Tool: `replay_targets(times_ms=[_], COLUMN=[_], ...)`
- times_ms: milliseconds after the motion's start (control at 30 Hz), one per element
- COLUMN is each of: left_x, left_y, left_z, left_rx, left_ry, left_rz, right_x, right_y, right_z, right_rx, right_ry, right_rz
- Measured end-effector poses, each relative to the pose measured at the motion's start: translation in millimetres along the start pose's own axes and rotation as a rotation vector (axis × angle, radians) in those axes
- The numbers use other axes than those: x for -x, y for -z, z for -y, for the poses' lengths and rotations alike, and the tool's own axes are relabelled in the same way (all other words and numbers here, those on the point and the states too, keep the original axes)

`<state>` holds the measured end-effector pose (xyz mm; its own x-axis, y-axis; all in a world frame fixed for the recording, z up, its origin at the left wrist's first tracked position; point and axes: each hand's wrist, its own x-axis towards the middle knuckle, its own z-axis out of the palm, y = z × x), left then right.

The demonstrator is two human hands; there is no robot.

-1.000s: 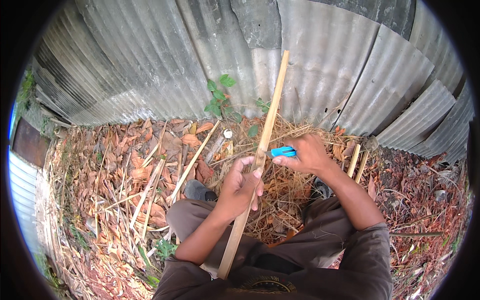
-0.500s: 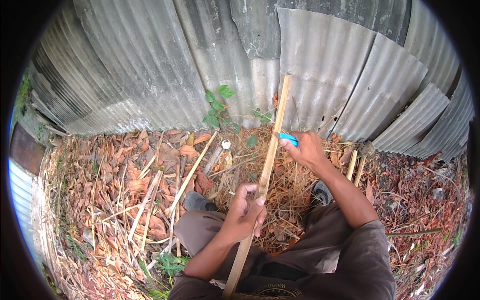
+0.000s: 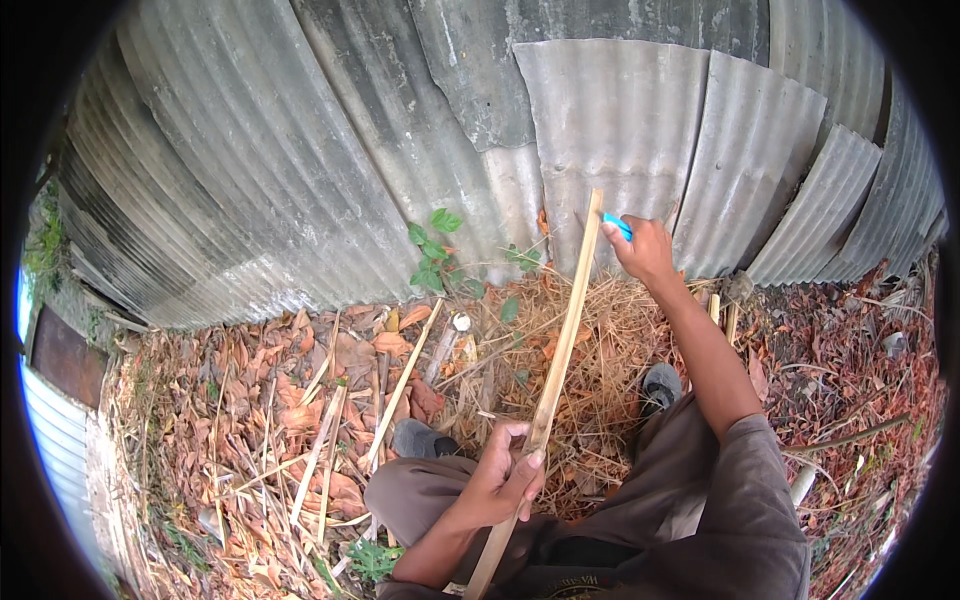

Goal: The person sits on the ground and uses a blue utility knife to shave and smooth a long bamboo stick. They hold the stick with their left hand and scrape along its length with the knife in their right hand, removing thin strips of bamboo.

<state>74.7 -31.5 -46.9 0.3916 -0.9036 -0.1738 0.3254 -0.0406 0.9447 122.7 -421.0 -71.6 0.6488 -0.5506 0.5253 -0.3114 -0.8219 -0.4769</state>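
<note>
A long pale bamboo strip slants away from my lap toward the metal fence. My left hand is closed around its lower part, thumb on top. My right hand, arm stretched out, grips a blue-handled knife. The knife is beside the strip's right edge, close to its far end. Its blade is mostly hidden, so whether it touches the bamboo is unclear. The near end of the strip runs against my clothes at the bottom.
A fence of grey corrugated sheets stands ahead. Dry leaves, straw and several loose bamboo strips cover the ground. A small green plant grows by the fence. My shoes are on either side.
My right hand has slid the knife along the strip, away from me, to near its far end. My left hand keeps its hold. The whole view has shifted slightly.
</note>
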Motion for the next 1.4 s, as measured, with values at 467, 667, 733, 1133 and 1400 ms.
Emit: replay_targets(times_ms=[467,667,733,1133,1400], left_x=[-37,-65,-62,-44,-36], left_y=[-3,-5,-7,3,1], left_z=[-17,-4,3,15,17], left_rx=[-0.277,-0.253,-0.29,-1.217,-1.251], left_ry=[-0.087,-0.191,-0.174,-0.41,-0.401], left_rz=[-0.257,-0.347,-0.362,-0.543,-0.494], right_x=[28,41,48,63,30], right_y=[42,55,48,28,12], right_z=[-19,49,60,67,24], right_rx=[-0.022,-0.062,-0.02,0.107,0.137], right_ry=[-0.075,0.287,0.343,0.407,0.16], right_rz=[0.32,0.331,0.445,0.46,0.344])
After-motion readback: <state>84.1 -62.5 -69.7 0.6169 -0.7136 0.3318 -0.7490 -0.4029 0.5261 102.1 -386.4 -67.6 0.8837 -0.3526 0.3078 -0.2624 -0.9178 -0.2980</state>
